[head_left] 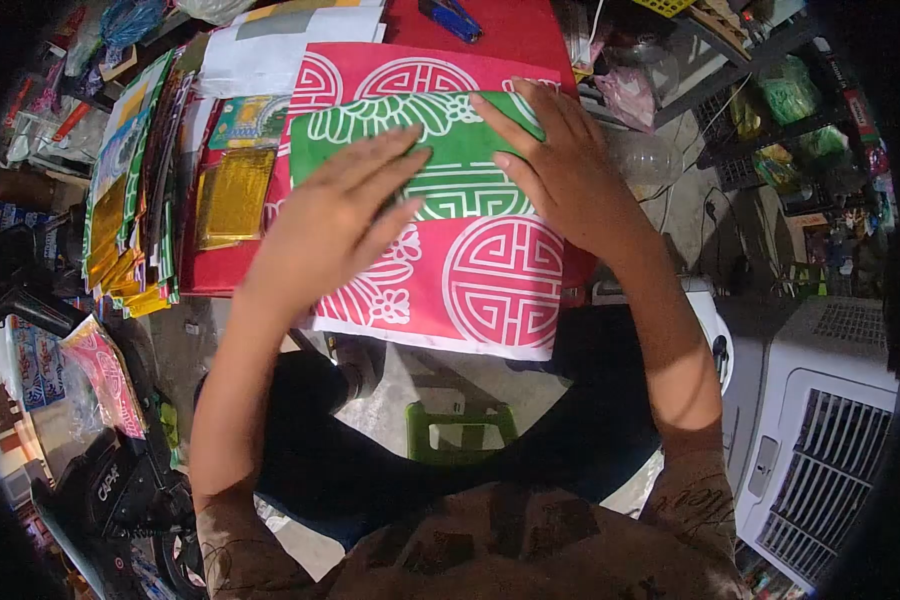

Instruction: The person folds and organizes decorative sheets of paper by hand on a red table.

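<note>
A green sheet (460, 165) with white ornamental patterns lies on top of a larger pink sheet (490, 285) printed with white round emblems. My left hand (335, 215) lies flat on the green sheet's left part, fingers spread. My right hand (560, 160) presses flat on its right part, fingers pointing up and left. Neither hand grips anything. Both sheets rest on a red table (515, 30).
Stacks of gold and coloured papers (135, 200) and a gold packet (232, 195) lie to the left. A blue tool (452, 18) sits at the table's far edge. A green stool (460, 430) stands below, a white appliance (820, 430) at right.
</note>
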### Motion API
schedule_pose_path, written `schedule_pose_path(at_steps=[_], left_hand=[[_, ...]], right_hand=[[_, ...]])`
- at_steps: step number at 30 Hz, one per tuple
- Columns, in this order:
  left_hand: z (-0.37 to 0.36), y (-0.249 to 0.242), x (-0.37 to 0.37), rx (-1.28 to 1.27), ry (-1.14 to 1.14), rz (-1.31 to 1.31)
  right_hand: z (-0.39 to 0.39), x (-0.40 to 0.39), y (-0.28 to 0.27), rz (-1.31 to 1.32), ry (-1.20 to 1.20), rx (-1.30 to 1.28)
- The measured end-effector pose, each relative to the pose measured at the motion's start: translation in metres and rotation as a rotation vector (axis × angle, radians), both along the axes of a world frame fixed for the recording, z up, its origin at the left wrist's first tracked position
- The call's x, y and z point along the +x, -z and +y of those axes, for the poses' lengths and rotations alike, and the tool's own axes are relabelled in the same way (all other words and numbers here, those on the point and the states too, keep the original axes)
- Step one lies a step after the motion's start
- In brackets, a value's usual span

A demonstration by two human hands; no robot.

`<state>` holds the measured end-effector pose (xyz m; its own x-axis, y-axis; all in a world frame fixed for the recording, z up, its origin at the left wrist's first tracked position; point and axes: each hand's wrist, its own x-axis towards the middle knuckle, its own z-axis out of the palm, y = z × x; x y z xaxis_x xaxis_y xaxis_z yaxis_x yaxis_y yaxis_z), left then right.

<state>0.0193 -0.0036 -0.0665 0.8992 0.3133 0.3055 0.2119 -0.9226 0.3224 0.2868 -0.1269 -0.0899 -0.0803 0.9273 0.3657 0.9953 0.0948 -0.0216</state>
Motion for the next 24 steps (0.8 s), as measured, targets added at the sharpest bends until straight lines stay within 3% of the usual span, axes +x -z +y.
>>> schedule_pose_path(at_steps=[11,24], left_hand=[[-0.017,0.011,-0.001,0.062,-0.034,0.159],[-0.016,0.011,-0.001,-0.001,-0.036,0.15]], right_hand=[[-0.001,0.0,0.003,0.039,0.021,-0.011],[0.001,0.006,0.007,0.043,0.037,-0.015]])
